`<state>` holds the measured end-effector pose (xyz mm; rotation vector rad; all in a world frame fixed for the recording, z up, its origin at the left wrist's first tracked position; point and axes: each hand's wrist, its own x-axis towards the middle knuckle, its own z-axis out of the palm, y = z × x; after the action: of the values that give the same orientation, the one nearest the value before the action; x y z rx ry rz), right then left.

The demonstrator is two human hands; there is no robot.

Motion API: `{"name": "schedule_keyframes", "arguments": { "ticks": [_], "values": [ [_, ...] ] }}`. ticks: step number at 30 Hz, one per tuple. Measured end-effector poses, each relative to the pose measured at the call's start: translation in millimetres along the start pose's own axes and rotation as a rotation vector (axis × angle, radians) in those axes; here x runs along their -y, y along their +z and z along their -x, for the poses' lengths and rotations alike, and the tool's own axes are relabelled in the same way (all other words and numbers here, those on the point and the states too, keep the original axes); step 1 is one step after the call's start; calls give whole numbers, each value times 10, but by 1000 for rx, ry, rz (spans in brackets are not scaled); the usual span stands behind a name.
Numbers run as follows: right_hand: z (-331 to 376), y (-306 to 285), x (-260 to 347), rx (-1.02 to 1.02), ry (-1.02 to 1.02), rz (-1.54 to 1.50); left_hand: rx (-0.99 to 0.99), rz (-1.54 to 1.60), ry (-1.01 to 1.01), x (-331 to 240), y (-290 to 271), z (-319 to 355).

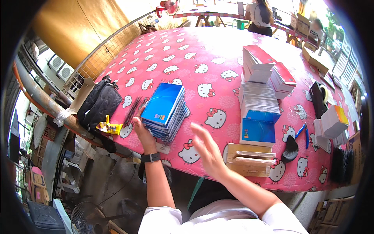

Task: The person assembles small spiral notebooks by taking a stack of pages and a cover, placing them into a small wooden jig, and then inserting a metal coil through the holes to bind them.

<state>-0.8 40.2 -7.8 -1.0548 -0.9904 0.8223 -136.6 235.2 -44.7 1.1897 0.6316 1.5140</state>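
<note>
Touching the blue notebooks [163,102] with the left hand [145,135], down at the near left corner of the pile. Pointing the left thumb up along the left side, with some fingers hidden by the pile. Cannot tell about a tight grip there. Wearing a dark watch [150,157] on the left wrist. Holding nothing in the right hand [207,150]. Keeping the right hand wide and flat, fingers straight, to the near right of the pile and apart from it. Sitting, as for the pile, between the two hands and a bit farther away, on a pink tablecloth [194,104] with cat faces. Stacked up with a shiny blue cover on top.

Lying left of the pile: black wire coils [131,112], then a yellow packet [110,127] and a black bag [102,100]. Standing well to the right, past the right hand: a long row of blue books [257,130], with red-topped books [283,74] at the far end and brown card pieces [249,160] at the near end. Resting farther right: blue pliers [302,132].
</note>
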Motion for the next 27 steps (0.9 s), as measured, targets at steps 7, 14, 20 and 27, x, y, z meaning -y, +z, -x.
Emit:
{"name": "schedule_keyframes", "arguments": {
  "ticks": [7, 14, 20, 27],
  "values": [
    [-1573, 273, -511, -389, -166, -31, -25, -236, 179, -22, 113, -80],
    [-1782, 495, -757, -503, -255, -53, -220, -107, 145, -23, 194, -31],
    [-1713, 514, -731, -515, -221, -137, -215, -99, 81, -46, 177, -74],
    [-1593, 493, -816, -512, -221, -90, -233, -121, 114, -88, 183, -84]
  ]
}}
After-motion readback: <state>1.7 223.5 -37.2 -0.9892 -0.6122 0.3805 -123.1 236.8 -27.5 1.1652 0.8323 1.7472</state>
